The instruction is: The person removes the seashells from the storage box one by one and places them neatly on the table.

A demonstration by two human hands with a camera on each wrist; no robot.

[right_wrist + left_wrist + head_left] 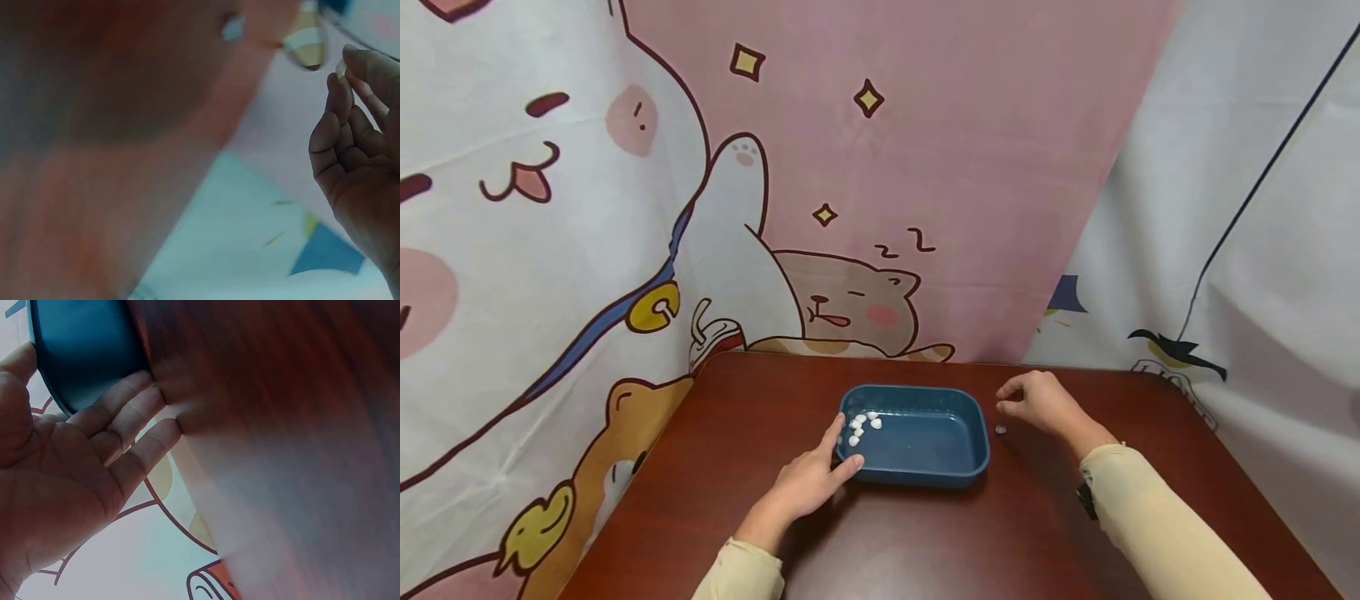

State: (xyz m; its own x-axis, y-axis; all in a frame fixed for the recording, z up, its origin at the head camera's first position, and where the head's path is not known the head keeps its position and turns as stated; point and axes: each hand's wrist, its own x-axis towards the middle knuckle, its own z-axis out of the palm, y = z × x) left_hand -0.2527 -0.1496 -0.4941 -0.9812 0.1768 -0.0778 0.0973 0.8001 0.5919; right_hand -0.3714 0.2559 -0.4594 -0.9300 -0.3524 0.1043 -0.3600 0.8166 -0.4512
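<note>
A blue rectangular tray [917, 479] with rounded corners sits on the table, with several small white pebble-like pieces [855, 439] gathered at its left end. My left hand [808, 477] rests against the tray's left front corner, thumb at the rim and fingers extended along the outside. Right of the tray, my right hand [1043, 402] is raised over the table. Between its thumb and fingertips it pinches a small white pebble-like piece [340, 67], mostly covered by the fingers. Another pale piece [1000, 430] lies on the table just below those fingertips.
The reddish-brown wooden table [925, 542] reaches back to a hanging cloth [970, 208] printed with cartoon animals. More of this cloth hangs along the left and right sides of the table.
</note>
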